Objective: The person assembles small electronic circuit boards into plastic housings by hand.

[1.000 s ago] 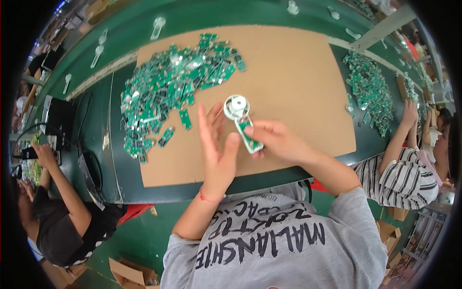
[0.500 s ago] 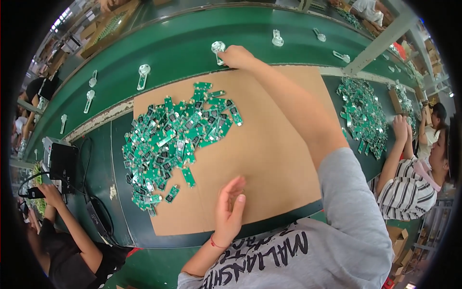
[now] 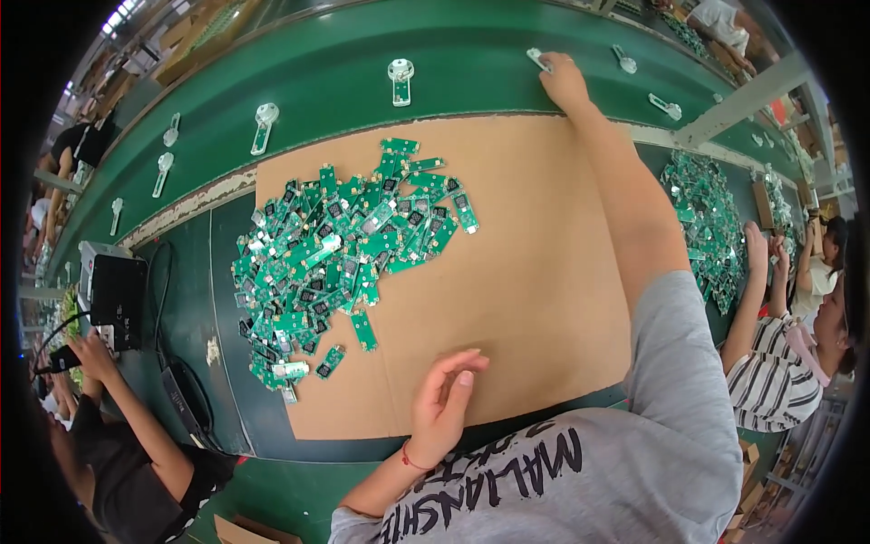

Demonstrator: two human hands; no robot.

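Observation:
My right hand point(image 3: 566, 83) reaches far across the green belt and grips a white paddle-shaped plastic piece point(image 3: 538, 60), its fingers closed on the near end. A similar white piece with a round head point(image 3: 401, 82) lies on the belt to its left. My left hand point(image 3: 442, 399) hovers over the near edge of the brown cardboard sheet point(image 3: 535, 290), fingers loosely curved and thumb apart, holding nothing. On the sheet's left half lies a heap of small green circuit boards point(image 3: 335, 240), some overlapping its left edge. Two boards lie slightly apart at the heap's near side.
More white pieces point(image 3: 265, 127) are spread along the belt. A black box with cables point(image 3: 113, 299) stands at the left, beside a co-worker's hand point(image 3: 95, 358). At the right are another board heap point(image 3: 702, 227), a metal post point(image 3: 752, 100) and a co-worker in stripes point(image 3: 775, 381).
My right hand has let go of one white piece, leaving it on the belt, and has moved right to grip another. My left hand has barely shifted.

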